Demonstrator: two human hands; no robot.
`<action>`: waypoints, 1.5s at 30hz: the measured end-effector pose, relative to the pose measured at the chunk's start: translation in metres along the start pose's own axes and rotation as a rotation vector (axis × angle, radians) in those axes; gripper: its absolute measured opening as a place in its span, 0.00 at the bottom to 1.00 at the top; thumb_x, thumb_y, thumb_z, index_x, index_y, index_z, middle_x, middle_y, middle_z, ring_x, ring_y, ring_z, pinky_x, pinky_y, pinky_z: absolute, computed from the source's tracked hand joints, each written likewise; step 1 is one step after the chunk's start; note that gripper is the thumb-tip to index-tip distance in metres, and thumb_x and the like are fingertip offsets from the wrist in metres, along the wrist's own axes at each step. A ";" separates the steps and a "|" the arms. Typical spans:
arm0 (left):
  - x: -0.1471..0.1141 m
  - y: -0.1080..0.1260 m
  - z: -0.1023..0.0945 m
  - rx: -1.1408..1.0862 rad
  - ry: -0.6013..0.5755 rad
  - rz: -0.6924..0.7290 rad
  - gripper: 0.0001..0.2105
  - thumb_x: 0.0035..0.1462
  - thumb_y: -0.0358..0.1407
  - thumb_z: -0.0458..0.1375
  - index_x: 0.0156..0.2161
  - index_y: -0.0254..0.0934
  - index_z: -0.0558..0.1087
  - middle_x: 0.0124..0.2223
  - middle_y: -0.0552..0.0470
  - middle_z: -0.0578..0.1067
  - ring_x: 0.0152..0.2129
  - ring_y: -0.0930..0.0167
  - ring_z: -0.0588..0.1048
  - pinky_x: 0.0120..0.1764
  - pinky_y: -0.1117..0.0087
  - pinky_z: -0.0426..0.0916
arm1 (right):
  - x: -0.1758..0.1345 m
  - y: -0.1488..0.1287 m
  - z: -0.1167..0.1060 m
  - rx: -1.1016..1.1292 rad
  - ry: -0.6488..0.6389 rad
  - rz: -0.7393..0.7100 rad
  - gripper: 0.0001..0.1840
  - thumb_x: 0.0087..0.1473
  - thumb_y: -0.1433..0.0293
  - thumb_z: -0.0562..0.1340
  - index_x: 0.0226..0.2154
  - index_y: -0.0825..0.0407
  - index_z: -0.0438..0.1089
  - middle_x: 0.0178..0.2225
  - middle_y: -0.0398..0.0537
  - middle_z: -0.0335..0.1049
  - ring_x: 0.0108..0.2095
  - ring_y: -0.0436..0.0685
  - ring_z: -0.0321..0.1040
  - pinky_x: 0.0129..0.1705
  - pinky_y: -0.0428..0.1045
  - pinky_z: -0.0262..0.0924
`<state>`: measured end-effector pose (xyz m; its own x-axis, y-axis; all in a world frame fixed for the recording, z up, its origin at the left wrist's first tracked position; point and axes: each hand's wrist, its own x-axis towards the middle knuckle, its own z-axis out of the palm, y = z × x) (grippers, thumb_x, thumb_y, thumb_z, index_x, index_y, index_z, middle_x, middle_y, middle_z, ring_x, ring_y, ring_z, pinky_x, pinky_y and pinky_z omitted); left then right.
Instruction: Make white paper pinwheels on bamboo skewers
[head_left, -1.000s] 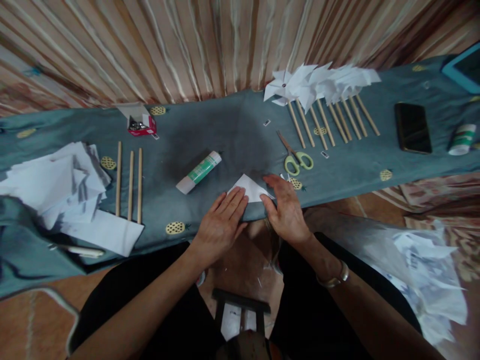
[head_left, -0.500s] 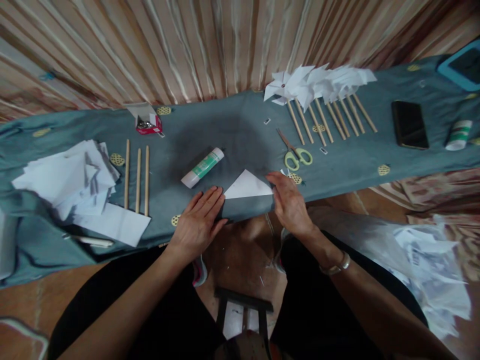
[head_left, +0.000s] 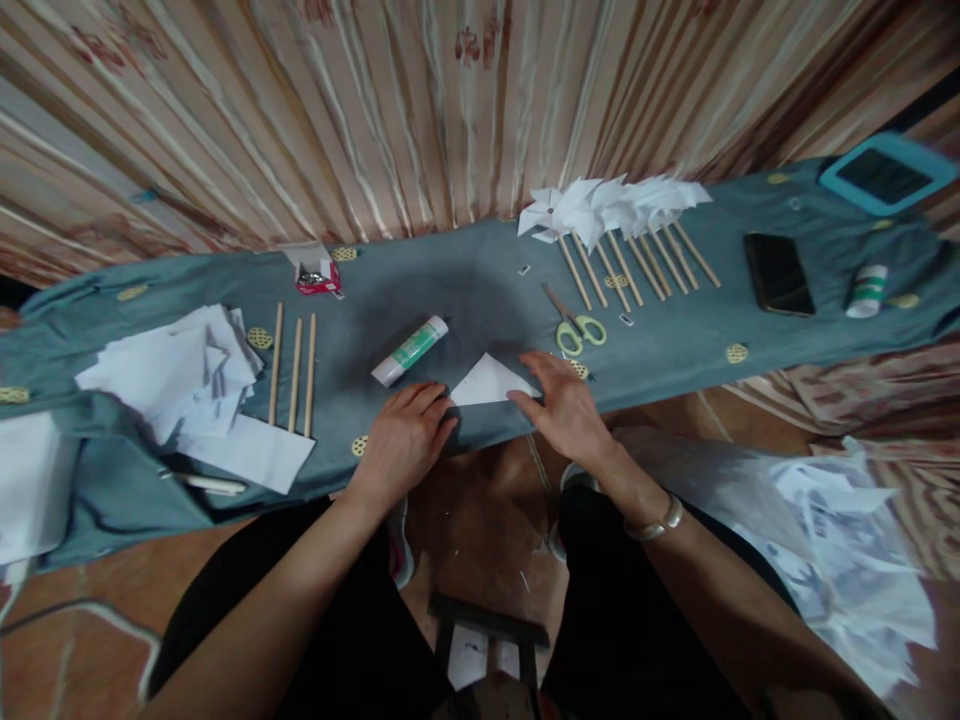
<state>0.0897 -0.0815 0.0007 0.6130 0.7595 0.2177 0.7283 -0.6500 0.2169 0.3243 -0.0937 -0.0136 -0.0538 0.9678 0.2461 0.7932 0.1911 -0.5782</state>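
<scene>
A white sheet of paper (head_left: 487, 382), folded into a triangle, lies on the cloth near the table's front edge. My left hand (head_left: 409, 430) holds its left corner down, fingers bent and close together. At the right corner, my right hand (head_left: 564, 405) grips the paper, its thumb over the top and its fingers along the sloping side. A glue stick (head_left: 410, 350) with a green label lies just beyond my left hand. Scissors (head_left: 576, 328) with green handles rest beyond my right hand.
White paper pinwheels (head_left: 611, 208) on wooden sticks lie in a row at the back. Three loose sticks (head_left: 295, 375) and a paper stack (head_left: 169, 365) are at left. A small red box (head_left: 318, 278), a phone (head_left: 778, 273) and a second glue stick (head_left: 867, 291) are also there.
My right thumb has moved inward over the paper's right corner. The fingers of my left hand are more bent. The whole view has shifted slightly.
</scene>
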 end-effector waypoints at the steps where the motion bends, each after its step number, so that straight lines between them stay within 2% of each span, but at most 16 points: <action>1: 0.002 0.000 0.000 -0.003 -0.001 -0.009 0.12 0.62 0.34 0.53 0.43 0.31 0.75 0.48 0.40 0.77 0.45 0.60 0.74 0.48 0.56 0.71 | 0.001 -0.001 0.000 -0.019 -0.016 -0.010 0.22 0.56 0.62 0.60 0.50 0.55 0.67 0.52 0.60 0.69 0.51 0.65 0.67 0.54 0.62 0.60; 4: 0.008 0.000 0.000 -0.020 0.013 -0.043 0.12 0.61 0.34 0.54 0.46 0.32 0.74 0.47 0.42 0.77 0.43 0.61 0.74 0.47 0.58 0.71 | 0.005 -0.003 0.000 -0.028 -0.057 0.009 0.21 0.54 0.66 0.62 0.50 0.55 0.67 0.51 0.58 0.70 0.48 0.64 0.69 0.52 0.60 0.63; 6: 0.012 0.002 0.001 -0.031 0.030 -0.066 0.16 0.60 0.35 0.55 0.51 0.31 0.71 0.48 0.41 0.76 0.44 0.61 0.73 0.47 0.59 0.70 | 0.006 -0.003 0.000 -0.019 -0.076 0.035 0.21 0.52 0.68 0.63 0.49 0.55 0.67 0.50 0.58 0.70 0.47 0.63 0.70 0.50 0.59 0.64; 9: 0.019 0.004 0.004 -0.058 0.024 -0.080 0.20 0.59 0.36 0.57 0.55 0.31 0.67 0.49 0.41 0.75 0.45 0.60 0.72 0.48 0.59 0.69 | 0.006 -0.004 0.000 -0.063 -0.078 0.026 0.20 0.52 0.68 0.63 0.48 0.56 0.69 0.51 0.60 0.69 0.50 0.66 0.67 0.53 0.61 0.62; 14: 0.031 0.009 0.009 -0.126 -0.009 -0.098 0.15 0.59 0.36 0.57 0.49 0.30 0.71 0.49 0.42 0.74 0.45 0.60 0.70 0.50 0.59 0.68 | 0.004 -0.006 0.001 -0.152 -0.089 -0.024 0.17 0.54 0.69 0.61 0.46 0.58 0.71 0.56 0.65 0.63 0.54 0.69 0.62 0.58 0.63 0.56; 20: 0.035 0.011 0.014 -0.193 -0.005 -0.163 0.15 0.56 0.33 0.59 0.49 0.31 0.72 0.49 0.42 0.74 0.46 0.59 0.70 0.50 0.58 0.67 | 0.007 -0.006 0.001 -0.089 -0.106 0.022 0.15 0.52 0.70 0.62 0.43 0.57 0.71 0.55 0.63 0.64 0.55 0.68 0.62 0.58 0.62 0.56; 24: 0.038 0.013 0.017 -0.235 0.006 -0.210 0.22 0.57 0.35 0.59 0.55 0.27 0.67 0.55 0.38 0.71 0.50 0.57 0.68 0.53 0.55 0.65 | 0.006 -0.009 0.003 -0.103 -0.111 0.029 0.20 0.53 0.70 0.60 0.48 0.61 0.69 0.58 0.67 0.60 0.58 0.70 0.59 0.59 0.63 0.55; 29: 0.045 0.015 0.021 -0.278 -0.001 -0.252 0.18 0.55 0.34 0.60 0.51 0.31 0.71 0.60 0.39 0.66 0.55 0.53 0.64 0.54 0.48 0.63 | 0.004 -0.013 0.004 -0.135 -0.141 0.003 0.21 0.56 0.68 0.59 0.51 0.60 0.68 0.60 0.67 0.58 0.59 0.71 0.57 0.60 0.64 0.53; 33: 0.047 0.013 0.025 -0.463 0.089 -0.318 0.15 0.49 0.29 0.62 0.45 0.35 0.72 0.56 0.42 0.70 0.53 0.58 0.68 0.55 0.52 0.64 | 0.004 -0.012 0.003 -0.092 -0.137 0.007 0.20 0.55 0.68 0.59 0.50 0.57 0.67 0.59 0.64 0.58 0.59 0.70 0.58 0.60 0.64 0.53; 36: 0.048 0.011 0.027 -0.639 0.124 -0.354 0.13 0.49 0.26 0.59 0.43 0.35 0.71 0.54 0.43 0.71 0.41 0.66 0.76 0.47 0.60 0.71 | 0.005 -0.009 0.002 -0.036 -0.135 0.032 0.17 0.53 0.70 0.61 0.47 0.55 0.69 0.59 0.63 0.60 0.58 0.67 0.59 0.60 0.63 0.53; 39: 0.049 0.011 0.027 -0.713 0.113 -0.391 0.17 0.49 0.25 0.58 0.46 0.35 0.70 0.53 0.43 0.72 0.32 0.71 0.76 0.39 0.65 0.73 | 0.006 -0.007 0.001 0.017 -0.140 0.061 0.12 0.51 0.72 0.63 0.41 0.55 0.71 0.58 0.62 0.61 0.58 0.66 0.59 0.60 0.62 0.54; 42: 0.050 0.014 0.025 -0.668 0.079 -0.394 0.21 0.48 0.28 0.62 0.50 0.34 0.69 0.52 0.42 0.72 0.32 0.70 0.76 0.40 0.64 0.73 | 0.006 -0.005 0.002 0.037 -0.128 0.063 0.13 0.50 0.72 0.63 0.41 0.54 0.70 0.58 0.62 0.61 0.58 0.66 0.59 0.59 0.63 0.54; 45: 0.050 0.018 0.023 -0.570 0.024 -0.341 0.24 0.47 0.30 0.64 0.51 0.33 0.69 0.52 0.41 0.73 0.37 0.66 0.76 0.46 0.59 0.71 | 0.005 -0.006 0.003 0.010 -0.132 0.033 0.18 0.52 0.71 0.61 0.48 0.54 0.67 0.59 0.62 0.60 0.59 0.67 0.58 0.60 0.65 0.53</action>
<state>0.1406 -0.0544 -0.0065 0.3649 0.9286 0.0678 0.6004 -0.2904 0.7451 0.3179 -0.0898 -0.0115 -0.1073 0.9866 0.1229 0.7898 0.1597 -0.5922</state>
